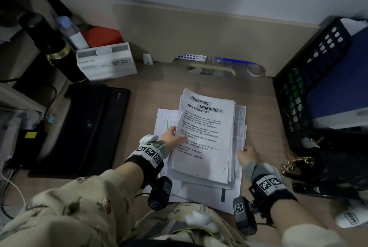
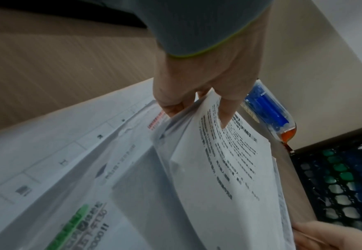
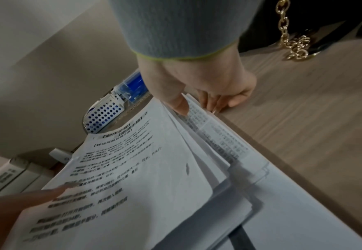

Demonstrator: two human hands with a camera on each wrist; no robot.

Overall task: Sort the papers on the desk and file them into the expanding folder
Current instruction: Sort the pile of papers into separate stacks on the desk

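I see a loose stack of white printed paper sheets (image 1: 205, 139) lying mid-desk on the light wood-grain desktop (image 1: 143, 79); using it as my landmark. Top sheet carries bold black Chinese headings and a "2".

Left hand (image 1: 171, 137) is at the stack's left edge: thumb on the top page, fingers (image 2: 171, 104) tucked under several sheets, clamped on that bundle with its edge lifted off the lower pages. A sheet with a green printed banner (image 2: 72, 225) lies beneath.

Right hand (image 1: 248, 155) is at the stack's right edge: thumb on the fanned sheet edges, fingertips (image 3: 214, 104) curled down against the desktop beside them, pinching the stack's right side.

Left of the stack: flat black rectangular folder with a snap (image 1: 83, 127). Behind-left: white cardboard box (image 1: 105, 61) and black cylindrical flask with gold band (image 1: 53, 47). Right: black perforated plastic crate (image 1: 310, 79). Front-right, near the right hand: gold metal chain (image 1: 296, 162) on a black bag.
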